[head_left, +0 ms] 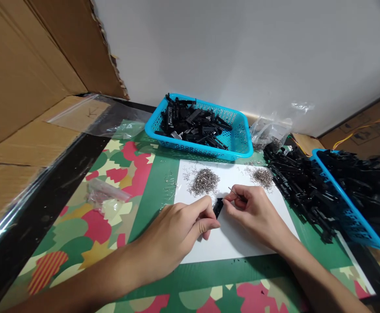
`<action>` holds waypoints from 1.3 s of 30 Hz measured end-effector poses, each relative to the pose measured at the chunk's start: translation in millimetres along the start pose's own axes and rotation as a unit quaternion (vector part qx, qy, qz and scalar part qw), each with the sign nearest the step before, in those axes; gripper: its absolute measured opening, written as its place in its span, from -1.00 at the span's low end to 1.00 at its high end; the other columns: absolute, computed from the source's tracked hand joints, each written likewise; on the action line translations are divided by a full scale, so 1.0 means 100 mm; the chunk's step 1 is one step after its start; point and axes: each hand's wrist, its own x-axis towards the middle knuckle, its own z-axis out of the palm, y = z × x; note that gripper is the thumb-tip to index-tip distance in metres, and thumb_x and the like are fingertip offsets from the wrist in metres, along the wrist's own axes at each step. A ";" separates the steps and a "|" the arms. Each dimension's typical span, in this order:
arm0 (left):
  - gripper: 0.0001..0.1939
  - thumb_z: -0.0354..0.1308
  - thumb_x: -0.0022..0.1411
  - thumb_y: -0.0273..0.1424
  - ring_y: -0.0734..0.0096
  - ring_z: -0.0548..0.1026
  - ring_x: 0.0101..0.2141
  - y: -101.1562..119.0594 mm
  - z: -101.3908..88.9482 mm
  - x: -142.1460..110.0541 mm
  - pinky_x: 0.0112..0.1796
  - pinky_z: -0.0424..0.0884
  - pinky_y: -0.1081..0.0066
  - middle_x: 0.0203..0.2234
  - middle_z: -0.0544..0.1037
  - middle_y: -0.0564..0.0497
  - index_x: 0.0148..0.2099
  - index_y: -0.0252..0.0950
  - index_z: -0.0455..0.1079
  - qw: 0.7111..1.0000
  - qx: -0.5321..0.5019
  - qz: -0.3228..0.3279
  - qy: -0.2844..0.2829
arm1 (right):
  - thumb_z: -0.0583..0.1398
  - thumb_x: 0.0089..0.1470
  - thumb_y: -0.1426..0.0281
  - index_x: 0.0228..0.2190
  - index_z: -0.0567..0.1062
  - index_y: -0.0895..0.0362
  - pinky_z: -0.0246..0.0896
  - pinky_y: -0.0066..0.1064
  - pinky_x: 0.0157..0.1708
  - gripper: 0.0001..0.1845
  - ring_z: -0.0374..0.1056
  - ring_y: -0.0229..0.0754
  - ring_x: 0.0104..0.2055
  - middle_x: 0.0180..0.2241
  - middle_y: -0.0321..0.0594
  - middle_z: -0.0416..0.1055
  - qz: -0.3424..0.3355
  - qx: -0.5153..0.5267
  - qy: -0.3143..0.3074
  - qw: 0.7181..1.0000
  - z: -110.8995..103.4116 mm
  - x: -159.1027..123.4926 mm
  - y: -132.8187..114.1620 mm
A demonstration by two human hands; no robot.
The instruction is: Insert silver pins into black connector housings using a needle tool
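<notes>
My left hand [180, 224] is closed, with a small black plastic part [218, 206] pinched between thumb and fingers over a white sheet [232, 243]. Right beside it, my right hand [250, 208] has its thumb and forefinger at the part's upper end. A thin metal tool [231, 190] sticks out from the curled fingers of this hand; most of it is hidden. Whether the right fingertips also pinch a tiny piece cannot be made out. Just beyond my hands, a pile of small metal pieces [205, 181] lies on the sheet, and a smaller metal pile [263, 177] sits to its right.
A blue basket [198, 151] of black parts stands at the back. On the right lie a heap of black parts [302, 187] and another filled blue basket [346, 200]. Plastic bags [107, 195] rest at left, and cardboard [20, 56] rises on that side.
</notes>
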 end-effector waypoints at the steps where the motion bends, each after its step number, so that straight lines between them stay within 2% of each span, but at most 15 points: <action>1: -0.80 0.07 0.55 -0.32 0.40 0.51 -0.43 0.01 0.00 -0.01 -0.34 0.23 0.41 -0.44 0.62 0.19 -0.22 -0.17 0.35 1.000 -0.001 0.000 -0.001 | 0.23 0.11 0.46 -0.55 0.37 0.09 -0.09 -0.43 -0.52 -0.77 0.06 -0.32 -0.52 -0.59 -0.42 0.18 -0.004 -0.004 -0.003 1.000 -0.01 0.00 -0.01; 4: -0.79 0.07 0.55 -0.33 0.38 0.54 -0.40 0.04 -0.01 -0.02 -0.31 0.27 0.40 -0.41 0.64 0.17 -0.23 -0.17 0.34 1.000 -0.009 0.000 -0.006 | 0.24 0.17 0.40 -0.51 0.50 0.13 -0.09 -0.41 -0.53 -0.79 0.06 -0.30 -0.52 -0.60 -0.40 0.19 -0.005 -0.011 -0.025 1.000 -0.06 -0.01 -0.02; 9: -0.81 0.11 0.55 -0.32 0.36 0.56 -0.38 0.08 -0.02 -0.03 -0.29 0.32 0.39 -0.42 0.64 0.14 -0.21 -0.18 0.37 1.000 -0.016 -0.009 -0.013 | 0.23 0.32 0.16 -0.45 0.68 0.14 -0.07 -0.37 -0.53 -0.58 0.11 -0.24 -0.51 -0.57 -0.26 0.38 0.003 0.002 -0.065 0.998 -0.19 0.01 0.02; 11: -0.82 0.13 0.55 -0.31 0.37 0.56 -0.38 0.08 -0.02 -0.03 -0.29 0.33 0.40 -0.43 0.63 0.14 -0.20 -0.18 0.38 1.000 -0.027 -0.008 -0.014 | 0.21 0.34 0.06 -0.46 0.70 0.13 -0.11 -0.36 -0.55 -0.49 0.09 -0.24 -0.53 -0.60 -0.27 0.34 0.008 -0.008 -0.019 1.000 -0.22 0.01 0.05; 14: -0.84 0.17 0.54 -0.29 0.40 0.54 -0.40 0.07 -0.01 -0.03 -0.31 0.32 0.42 -0.44 0.59 0.16 -0.17 -0.18 0.39 0.999 -0.032 -0.003 -0.016 | 0.20 0.34 -0.04 -0.48 0.71 0.14 -0.22 -0.33 -0.58 -0.39 -0.05 -0.28 -0.60 -0.68 -0.33 0.11 0.032 -0.028 0.084 0.996 -0.23 0.01 0.09; 17: -0.85 0.16 0.54 -0.28 0.43 0.50 -0.42 0.04 0.00 -0.03 -0.34 0.29 0.44 -0.48 0.53 0.19 -0.16 -0.15 0.39 1.000 -0.017 -0.001 -0.013 | 0.11 0.41 -0.06 -0.47 0.71 0.15 -0.15 -0.33 -0.57 -0.32 0.00 -0.28 -0.62 -0.67 -0.34 0.11 0.026 0.016 0.120 0.992 -0.21 -0.01 0.12; 21: -0.85 0.09 0.57 -0.27 0.42 0.47 -0.42 0.02 0.00 -0.03 -0.33 0.29 0.42 -0.48 0.51 0.20 -0.13 -0.14 0.39 1.000 -0.015 -0.004 -0.007 | 0.04 0.48 0.03 -0.24 0.73 0.13 0.26 -0.32 -0.36 -0.39 0.39 -0.16 -0.42 -0.48 -0.20 0.48 -0.037 0.141 0.097 0.984 -0.20 -0.02 0.14; 23: -0.85 0.08 0.58 -0.27 0.42 0.47 -0.43 0.01 0.00 -0.03 -0.33 0.29 0.42 -0.48 0.51 0.19 -0.13 -0.14 0.38 1.000 -0.020 -0.005 -0.006 | 0.05 0.48 0.04 -0.19 0.74 0.11 0.33 -0.30 -0.25 -0.43 0.47 -0.10 -0.26 -0.30 -0.12 0.58 -0.056 0.166 0.096 0.980 -0.20 -0.01 0.15; 24: -0.84 0.08 0.58 -0.26 0.41 0.47 -0.43 0.01 0.01 -0.03 -0.33 0.29 0.41 -0.48 0.51 0.19 -0.13 -0.14 0.38 1.000 -0.022 -0.005 -0.005 | 0.06 0.47 0.03 -0.22 0.75 0.11 0.32 -0.32 -0.29 -0.42 0.45 -0.12 -0.29 -0.32 -0.12 0.57 -0.050 0.169 0.099 0.979 -0.20 0.00 0.15; 28: -0.84 0.07 0.57 -0.26 0.41 0.47 -0.42 0.01 0.01 -0.03 -0.32 0.29 0.40 -0.48 0.51 0.18 -0.14 -0.14 0.38 1.000 -0.022 -0.006 -0.006 | 0.10 0.42 -0.05 -0.42 0.70 0.15 0.01 -0.41 -0.66 -0.34 0.13 -0.28 -0.71 -0.73 -0.31 0.26 0.067 0.260 0.046 0.962 -0.17 0.04 0.14; 30: -0.84 0.07 0.57 -0.27 0.40 0.47 -0.42 0.01 0.00 -0.03 -0.32 0.29 0.40 -0.48 0.51 0.18 -0.14 -0.14 0.38 1.000 -0.020 -0.007 -0.008 | 0.16 0.37 -0.08 -0.46 0.66 0.17 0.17 -0.39 -0.67 -0.35 0.21 -0.24 -0.75 -0.75 -0.27 0.34 0.116 0.358 -0.012 0.927 -0.15 0.07 0.13; 32: -0.84 0.07 0.57 -0.27 0.40 0.47 -0.42 0.02 0.00 -0.03 -0.32 0.29 0.40 -0.48 0.52 0.17 -0.14 -0.14 0.38 1.000 -0.020 -0.007 -0.009 | 0.24 0.32 -0.07 -0.45 0.66 0.19 0.42 -0.30 -0.54 -0.40 0.40 -0.16 -0.68 -0.66 -0.16 0.50 0.142 0.432 -0.048 0.889 -0.16 0.10 0.13; 34: -0.84 0.07 0.57 -0.27 0.40 0.47 -0.42 0.03 -0.01 -0.03 -0.32 0.29 0.40 -0.48 0.52 0.18 -0.14 -0.14 0.38 1.000 -0.021 -0.005 -0.010 | 0.32 0.27 -0.03 -0.41 0.67 0.20 0.53 -0.28 -0.42 -0.47 0.50 -0.13 -0.59 -0.60 -0.13 0.57 0.153 0.466 -0.068 0.869 -0.19 0.12 0.14; 36: -0.84 0.07 0.57 -0.28 0.40 0.48 -0.42 0.03 -0.01 -0.02 -0.32 0.29 0.41 -0.49 0.52 0.18 -0.14 -0.14 0.38 1.000 -0.021 -0.003 -0.010 | 0.42 0.21 0.08 -0.36 0.68 0.19 0.54 -0.36 -0.35 -0.60 0.55 -0.17 -0.51 -0.53 -0.16 0.61 0.143 0.468 -0.073 0.869 -0.23 0.13 0.15; 39: -0.86 0.08 0.56 -0.30 0.40 0.50 -0.42 0.03 -0.01 -0.02 -0.32 0.30 0.42 -0.49 0.53 0.18 -0.14 -0.14 0.39 1.000 -0.017 -0.002 -0.008 | 0.48 0.16 0.27 -0.28 0.68 0.16 0.50 -0.44 -0.23 -0.78 0.59 -0.21 -0.37 -0.41 -0.18 0.67 0.092 0.414 -0.066 0.903 -0.27 0.12 0.16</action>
